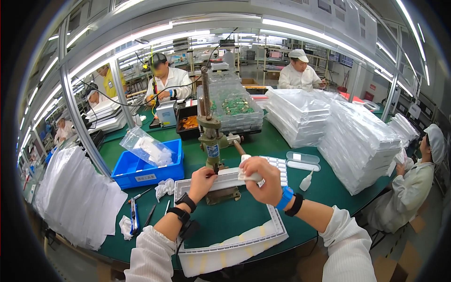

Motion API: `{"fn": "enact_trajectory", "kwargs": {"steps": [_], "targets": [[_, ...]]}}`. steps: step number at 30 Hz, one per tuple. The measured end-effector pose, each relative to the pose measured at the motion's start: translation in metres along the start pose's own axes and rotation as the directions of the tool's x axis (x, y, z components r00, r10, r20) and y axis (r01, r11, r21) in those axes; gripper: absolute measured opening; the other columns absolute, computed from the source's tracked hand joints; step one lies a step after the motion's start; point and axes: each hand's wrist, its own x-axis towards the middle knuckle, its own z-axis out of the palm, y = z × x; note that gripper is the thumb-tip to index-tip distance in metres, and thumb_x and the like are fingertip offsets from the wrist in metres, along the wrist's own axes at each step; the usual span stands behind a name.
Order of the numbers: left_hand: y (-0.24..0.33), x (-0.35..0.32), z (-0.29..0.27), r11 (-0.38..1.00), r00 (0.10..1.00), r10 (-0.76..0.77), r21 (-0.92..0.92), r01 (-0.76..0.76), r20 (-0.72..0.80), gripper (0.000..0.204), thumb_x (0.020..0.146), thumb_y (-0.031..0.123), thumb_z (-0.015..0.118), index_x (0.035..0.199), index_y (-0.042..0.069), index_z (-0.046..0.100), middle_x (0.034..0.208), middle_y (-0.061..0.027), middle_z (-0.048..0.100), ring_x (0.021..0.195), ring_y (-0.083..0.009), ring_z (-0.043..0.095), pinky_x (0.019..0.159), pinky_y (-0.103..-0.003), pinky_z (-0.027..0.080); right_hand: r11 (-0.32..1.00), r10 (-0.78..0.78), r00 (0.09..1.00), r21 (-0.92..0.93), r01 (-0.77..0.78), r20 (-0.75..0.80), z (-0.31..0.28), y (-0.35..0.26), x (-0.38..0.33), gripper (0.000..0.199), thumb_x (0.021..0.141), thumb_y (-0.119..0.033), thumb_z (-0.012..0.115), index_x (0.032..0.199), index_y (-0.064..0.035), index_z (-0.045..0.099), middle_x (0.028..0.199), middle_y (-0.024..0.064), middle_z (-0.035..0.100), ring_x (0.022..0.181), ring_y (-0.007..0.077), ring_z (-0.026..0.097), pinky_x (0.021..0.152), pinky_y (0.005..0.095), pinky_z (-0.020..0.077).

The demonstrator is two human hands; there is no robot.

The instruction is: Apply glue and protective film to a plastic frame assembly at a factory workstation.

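Note:
A green hand press with a tall spring stands on the bench before me. My right hand wraps round the white grip at the end of its lever. Beneath the ram passes the far bar of a rectangular white plastic frame, whose near side extends toward me. My left hand is at that bar beside the ram, fingertips pinched together; whatever they pinch is hidden. White foam with yellowish patches lies along the frame's near edge.
Left are a blue bin with bagged white parts, a utility knife and stacked white sheets. Plastic-wrapped stacks stand right, near a small dropper bottle. Trays of green circuit boards sit behind the press. Several co-workers sit around.

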Motion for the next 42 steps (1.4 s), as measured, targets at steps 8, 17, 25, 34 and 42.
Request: {"fn": "enact_trajectory", "kwargs": {"steps": [8, 17, 25, 34, 42], "targets": [[-0.002, 0.001, 0.000, 0.997, 0.997, -0.075, -0.006, 0.075, 0.026, 0.017, 0.078, 0.007, 0.076, 0.088, -0.005, 0.071, 0.085, -0.0160, 0.069, 0.076, -0.0276, 0.071, 0.071, -0.033, 0.056, 0.986, -0.153, 0.961, -0.023, 0.163, 0.232, -0.012, 0.006, 0.001, 0.014, 0.065, -0.001, 0.060, 0.079, -0.0055, 0.059, 0.081, 0.0107, 0.065, 0.083, 0.0317, 0.066, 0.093, 0.0440, 0.0528], [-0.002, 0.003, 0.000, 0.996, 0.996, -0.093, -0.003, 0.093, 0.019, 0.017, 0.077, 0.008, 0.077, 0.087, -0.005, 0.072, 0.083, -0.0150, 0.070, 0.073, -0.0260, 0.071, 0.069, -0.032, 0.055, 0.968, -0.124, 0.647, -0.053, 0.247, 0.752, -0.009, 0.013, 0.029, 0.014, 0.060, -0.016, 0.057, 0.050, -0.0072, 0.054, 0.051, 0.0099, 0.054, 0.055, 0.0346, 0.052, 0.057, 0.0442, 0.0453], [-0.003, 0.001, -0.003, 0.996, 0.996, -0.085, 0.021, 0.084, 0.022, 0.018, 0.076, 0.008, 0.077, 0.087, -0.005, 0.072, 0.082, -0.0148, 0.069, 0.072, -0.0258, 0.070, 0.068, -0.033, 0.055, 0.767, 0.007, 0.449, -0.293, 0.571, 0.894, 0.024, 0.035, -0.015, 0.024, 0.066, -0.027, 0.062, 0.053, -0.0077, 0.066, 0.054, 0.0087, 0.062, 0.053, 0.0268, 0.056, 0.063, 0.0365, 0.0445], [0.000, -0.002, 0.016, 0.991, 0.996, -0.076, -0.110, 0.071, -0.048, 0.016, 0.076, 0.009, 0.073, 0.088, -0.001, 0.073, 0.085, -0.0189, 0.070, 0.079, -0.0328, 0.070, 0.073, -0.039, 0.056, 0.743, 0.163, 0.374, -0.363, 0.562, 0.913, 0.020, 0.033, -0.025, 0.030, 0.073, -0.036, 0.067, 0.059, -0.0089, 0.069, 0.060, 0.0099, 0.066, 0.058, 0.0242, 0.065, 0.070, 0.0376, 0.0452], [-0.010, -0.002, -0.004, 1.000, 0.997, -0.008, 0.019, 0.009, -0.072, 0.017, 0.076, 0.010, 0.077, 0.087, -0.002, 0.073, 0.085, -0.0163, 0.071, 0.077, -0.0297, 0.070, 0.071, -0.037, 0.055, 0.787, 0.007, 0.450, -0.283, 0.549, 0.893, 0.033, 0.037, -0.016, 0.024, 0.067, -0.030, 0.067, 0.058, -0.0076, 0.066, 0.058, 0.0100, 0.063, 0.055, 0.0265, 0.062, 0.072, 0.0373, 0.0463]]}}
